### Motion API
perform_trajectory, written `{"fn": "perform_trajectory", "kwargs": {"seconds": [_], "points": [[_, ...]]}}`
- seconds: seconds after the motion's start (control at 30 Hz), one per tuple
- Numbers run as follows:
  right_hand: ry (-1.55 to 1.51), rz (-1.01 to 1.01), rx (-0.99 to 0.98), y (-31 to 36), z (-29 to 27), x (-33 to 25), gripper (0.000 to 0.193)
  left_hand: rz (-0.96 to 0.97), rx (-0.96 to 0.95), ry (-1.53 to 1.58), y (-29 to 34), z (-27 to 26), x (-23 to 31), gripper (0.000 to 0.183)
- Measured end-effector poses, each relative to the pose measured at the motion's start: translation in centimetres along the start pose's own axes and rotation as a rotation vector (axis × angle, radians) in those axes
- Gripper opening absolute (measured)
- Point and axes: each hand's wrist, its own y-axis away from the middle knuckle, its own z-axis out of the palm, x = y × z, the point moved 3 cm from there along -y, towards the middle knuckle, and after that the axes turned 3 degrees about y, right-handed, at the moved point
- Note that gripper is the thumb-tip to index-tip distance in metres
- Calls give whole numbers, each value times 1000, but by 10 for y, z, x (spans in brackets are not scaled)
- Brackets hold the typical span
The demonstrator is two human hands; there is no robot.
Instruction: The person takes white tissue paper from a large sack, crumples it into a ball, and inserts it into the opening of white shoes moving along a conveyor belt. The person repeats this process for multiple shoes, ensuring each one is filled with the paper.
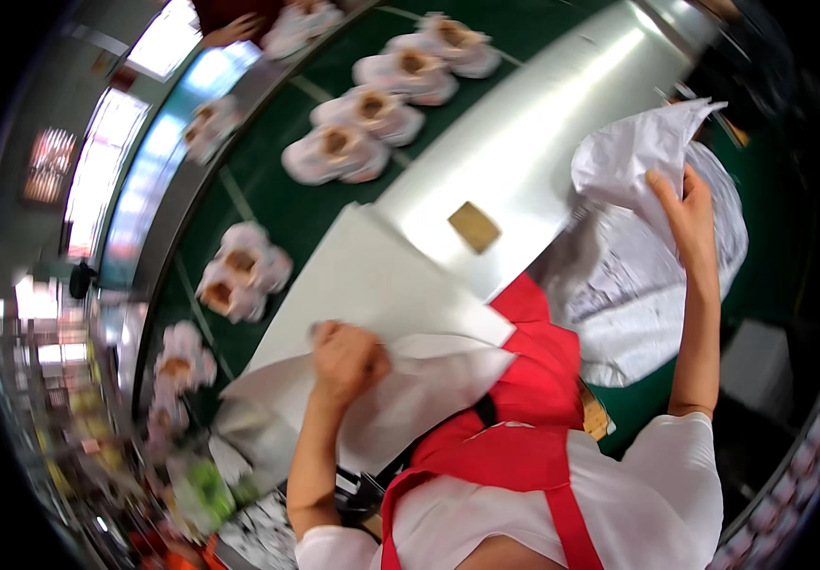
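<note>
My left hand (348, 363) is curled into a fist over a stack of large white paper sheets (372, 271) at the table's near left corner; whatever lies inside its fingers is hidden. A loose white sheet bends down below that hand, across my lap. At the right, my right hand (690, 214) pinches a crumpled sheet of white paper (633, 157) between thumb and fingers. That sheet is raised over the mouth of a big white sack (619, 332), which stands beside the table.
A shiny metal table (533, 133) carries a small brown square (473, 227). Along its left runs a green conveyor belt (267, 195) with several pairs of pale, wrapped-looking shoes (336, 152). Across the belt, another person's hand (231, 30) shows. A green bundle (203, 489) sits at lower left.
</note>
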Motion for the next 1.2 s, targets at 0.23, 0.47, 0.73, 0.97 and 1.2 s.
{"fn": "perform_trajectory", "kwargs": {"seconds": [0.23,0.47,0.73,0.97,1.2], "points": [[201,-616,-1393,118,212,-191,37,-22,220,-185,-16,-82,39,6],[103,-424,-1369,118,266,-239,36,-318,507,-197,35,-130,-5,10],[114,-1020,-725,188,228,-258,99,-525,616,-202,51,-146,-20,30],[-423,-377,-1239,190,320,-199,95,-605,900,1278,43,-131,-17,44],[-379,-67,-1020,168,325,-193,32,-642,625,345,47,-127,-21,107]]}}
